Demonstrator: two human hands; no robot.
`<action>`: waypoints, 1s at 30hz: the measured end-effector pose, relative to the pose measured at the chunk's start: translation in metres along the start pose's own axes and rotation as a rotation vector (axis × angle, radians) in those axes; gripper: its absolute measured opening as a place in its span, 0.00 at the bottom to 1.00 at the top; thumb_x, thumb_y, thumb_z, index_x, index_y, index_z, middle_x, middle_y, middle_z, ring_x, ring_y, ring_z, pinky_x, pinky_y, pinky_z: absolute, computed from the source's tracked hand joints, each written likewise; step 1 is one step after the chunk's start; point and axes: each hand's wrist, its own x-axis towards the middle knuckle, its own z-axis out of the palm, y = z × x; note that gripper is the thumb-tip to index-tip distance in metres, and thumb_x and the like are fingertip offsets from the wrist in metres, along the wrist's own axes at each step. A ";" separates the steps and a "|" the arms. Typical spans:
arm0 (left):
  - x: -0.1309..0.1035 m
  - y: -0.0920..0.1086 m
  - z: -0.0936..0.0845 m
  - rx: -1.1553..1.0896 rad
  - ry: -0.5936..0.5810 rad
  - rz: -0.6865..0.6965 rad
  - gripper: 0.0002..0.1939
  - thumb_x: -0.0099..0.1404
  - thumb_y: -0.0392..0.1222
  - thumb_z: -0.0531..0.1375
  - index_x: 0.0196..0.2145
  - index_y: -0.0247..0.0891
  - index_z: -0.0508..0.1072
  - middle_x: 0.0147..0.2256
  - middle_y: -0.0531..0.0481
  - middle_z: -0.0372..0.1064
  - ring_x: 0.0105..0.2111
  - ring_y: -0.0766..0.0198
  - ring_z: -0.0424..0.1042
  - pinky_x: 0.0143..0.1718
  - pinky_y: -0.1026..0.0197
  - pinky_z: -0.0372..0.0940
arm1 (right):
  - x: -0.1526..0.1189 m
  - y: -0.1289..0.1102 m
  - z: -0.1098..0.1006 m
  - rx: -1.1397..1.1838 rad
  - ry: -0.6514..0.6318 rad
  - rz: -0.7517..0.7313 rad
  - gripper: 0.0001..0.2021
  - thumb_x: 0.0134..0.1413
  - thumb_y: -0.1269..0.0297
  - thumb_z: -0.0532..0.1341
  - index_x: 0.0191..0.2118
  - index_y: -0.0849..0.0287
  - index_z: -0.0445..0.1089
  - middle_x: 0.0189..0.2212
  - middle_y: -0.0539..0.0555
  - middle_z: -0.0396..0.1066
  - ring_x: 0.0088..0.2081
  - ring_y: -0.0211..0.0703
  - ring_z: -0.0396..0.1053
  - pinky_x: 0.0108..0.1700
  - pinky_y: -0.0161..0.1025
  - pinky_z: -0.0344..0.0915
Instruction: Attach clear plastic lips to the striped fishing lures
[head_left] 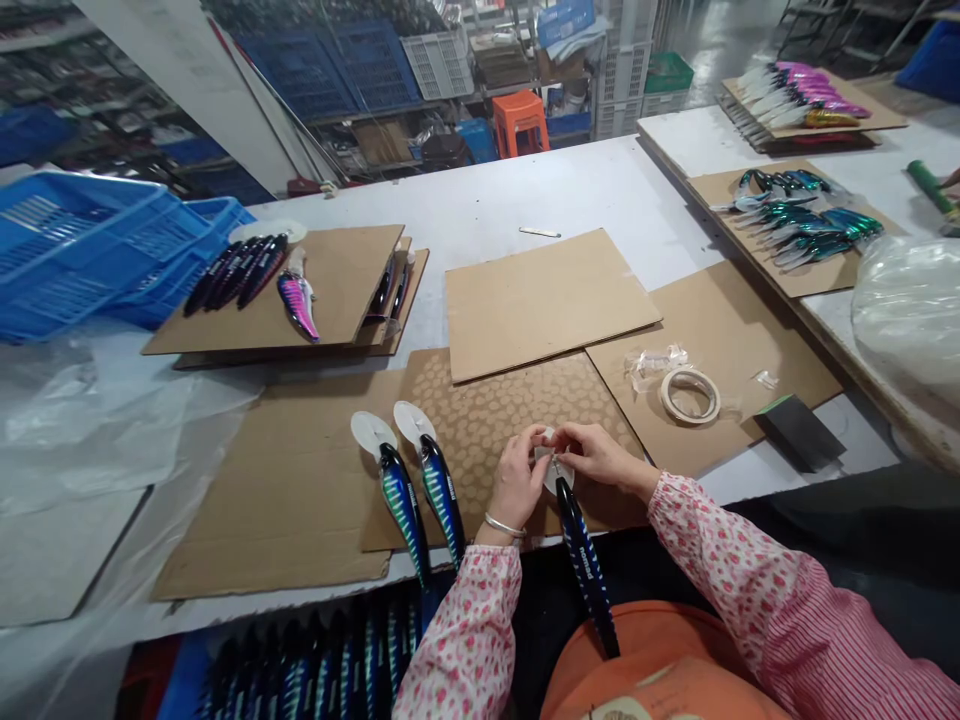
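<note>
A dark blue fishing lure (585, 560) with pale stripes points down toward my lap, its clear round lip (555, 472) at the table edge. My left hand (519, 480) pinches the lip from the left. From the right, my right hand (596, 455) closes its fingers at the lip's top, beside the small metal fitting. Fingertips of both hands nearly meet and partly cover the lip. Left of my hands, two blue-green lures (403, 500) with round clear lips lie side by side on brown cardboard (300, 470).
Tape roll (690, 396) and dark block (801, 433) lie right. A cardboard sheet (551, 300) is ahead. Lures rest on stacked cardboard (345, 280) at left, near blue baskets (90, 240). A bin below holds several lures (307, 660). Another person's hand (951, 182) shows far right.
</note>
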 end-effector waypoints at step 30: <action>-0.013 0.013 0.008 0.115 0.142 -0.072 0.10 0.61 0.34 0.59 0.41 0.41 0.67 0.34 0.50 0.75 0.34 0.56 0.73 0.42 0.52 0.63 | -0.008 -0.010 0.010 -0.575 0.046 -0.063 0.06 0.63 0.65 0.60 0.36 0.59 0.72 0.34 0.55 0.72 0.38 0.44 0.64 0.39 0.39 0.56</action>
